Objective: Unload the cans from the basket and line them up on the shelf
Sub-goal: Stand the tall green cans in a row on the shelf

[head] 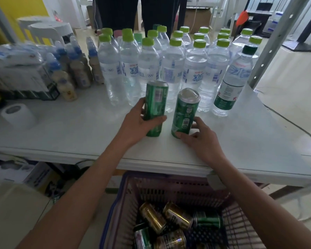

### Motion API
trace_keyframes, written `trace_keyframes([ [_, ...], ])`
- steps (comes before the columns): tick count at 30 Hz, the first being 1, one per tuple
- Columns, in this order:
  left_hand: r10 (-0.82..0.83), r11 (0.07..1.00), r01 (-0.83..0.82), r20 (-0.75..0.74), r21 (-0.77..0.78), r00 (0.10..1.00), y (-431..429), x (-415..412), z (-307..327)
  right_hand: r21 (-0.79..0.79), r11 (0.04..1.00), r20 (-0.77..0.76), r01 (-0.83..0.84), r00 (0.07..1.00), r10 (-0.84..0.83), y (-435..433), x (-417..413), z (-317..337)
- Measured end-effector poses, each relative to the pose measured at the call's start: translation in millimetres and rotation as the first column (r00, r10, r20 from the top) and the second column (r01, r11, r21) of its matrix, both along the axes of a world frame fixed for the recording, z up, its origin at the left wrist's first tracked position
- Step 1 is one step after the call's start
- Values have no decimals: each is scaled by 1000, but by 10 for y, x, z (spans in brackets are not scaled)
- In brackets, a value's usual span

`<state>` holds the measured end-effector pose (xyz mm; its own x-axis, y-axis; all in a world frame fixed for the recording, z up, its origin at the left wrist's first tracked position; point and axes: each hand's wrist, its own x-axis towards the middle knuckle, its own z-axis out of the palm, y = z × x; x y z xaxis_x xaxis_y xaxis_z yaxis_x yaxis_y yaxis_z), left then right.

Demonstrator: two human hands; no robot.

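Observation:
Two tall green cans stand on the white shelf (61,133), just in front of the water bottles. My left hand (136,126) is wrapped around the left green can (155,103). My right hand (201,139) grips the base of the right green can (184,114), which leans slightly left. Below the shelf edge sits a purple basket (118,203) holding several cans, gold ones (152,217) and green ones (207,219), lying on their sides.
Several water bottles with green caps (149,69) stand in rows behind the cans. One bottle with a dark cap (232,81) is at the right. Small blue-capped bottles (75,69) and a paper roll (18,115) are at the left. A metal upright (269,45) rises at the right.

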<state>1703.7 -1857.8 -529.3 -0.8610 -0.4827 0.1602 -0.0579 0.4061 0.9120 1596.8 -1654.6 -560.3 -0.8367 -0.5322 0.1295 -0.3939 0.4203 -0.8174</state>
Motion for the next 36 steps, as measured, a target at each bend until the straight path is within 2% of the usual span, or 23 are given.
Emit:
trace_keyframes([
  [5,87,970,-65,86,-236,993,-190,189,295,-29,1000,1,11,1000,-11,14,7,-43],
  [9,164,937,-134,69,-323,984,-266,294,431,-46,999,1,26,1000,-26,7,6,-61],
  [14,214,949,-239,-137,-205,967,-289,305,486,-37,996,-11,78,997,-79,-24,10,-74],
  [17,203,959,-243,-242,-148,949,-266,220,521,-26,995,-31,97,995,-98,-32,31,-92],
  [22,157,976,-192,-272,-106,949,-124,83,317,-34,995,-40,90,995,-91,-55,35,-67],
  [29,180,977,-146,-236,154,955,-22,-183,141,-45,999,-95,-29,995,25,-194,119,-33],
  [31,137,986,-112,-224,122,965,49,-223,32,-55,998,-108,-23,994,17,-227,137,-49],
  [34,55,998,-60,-168,-20,984,62,-191,-122,-104,995,-53,-11,999,6,-210,104,-76],
  [36,80,994,-89,-126,-68,989,-5,-146,-174,-106,994,-56,-30,998,24,-197,99,-91],
])
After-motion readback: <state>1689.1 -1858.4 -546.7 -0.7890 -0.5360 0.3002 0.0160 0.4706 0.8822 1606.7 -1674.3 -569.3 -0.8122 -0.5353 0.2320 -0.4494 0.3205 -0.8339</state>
